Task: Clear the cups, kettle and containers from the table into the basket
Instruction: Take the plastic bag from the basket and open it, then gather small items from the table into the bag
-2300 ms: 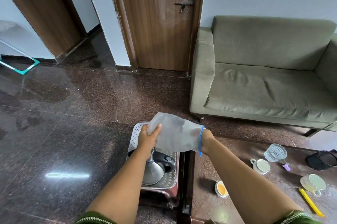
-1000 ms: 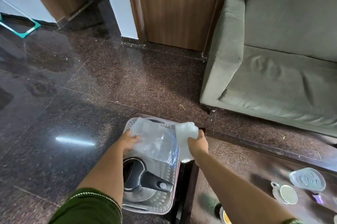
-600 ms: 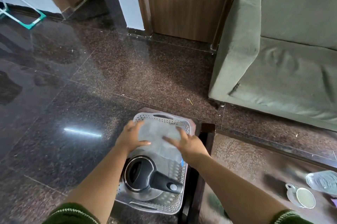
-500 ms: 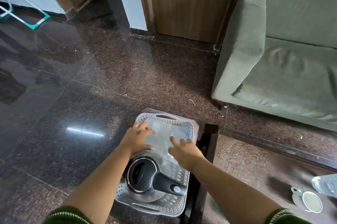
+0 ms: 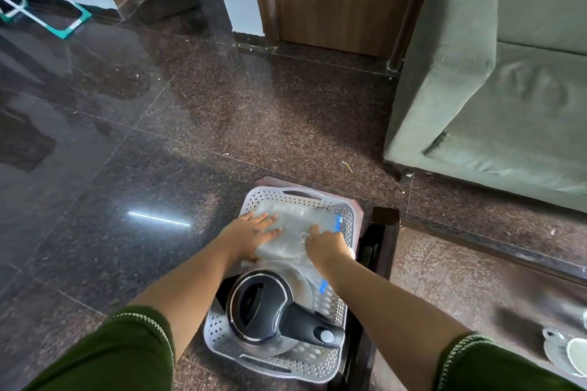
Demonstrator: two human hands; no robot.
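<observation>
Fingers (image 5: 268, 223) of left hand (image 5: 251, 233) spread flat, right hand (image 5: 325, 247) curled, pressing the clear container (image 5: 293, 228) into the basket (image 5: 347, 215) beside the kettle (image 5: 270, 308). Next: fetch a cup (image 5: 571, 354) off the desk (image 5: 460, 279).

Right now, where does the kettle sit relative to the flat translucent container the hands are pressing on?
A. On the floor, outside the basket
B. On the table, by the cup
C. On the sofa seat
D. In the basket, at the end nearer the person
D: the kettle stands inside the basket, nearer the camera than the translucent container under the left hand and right hand.
</observation>
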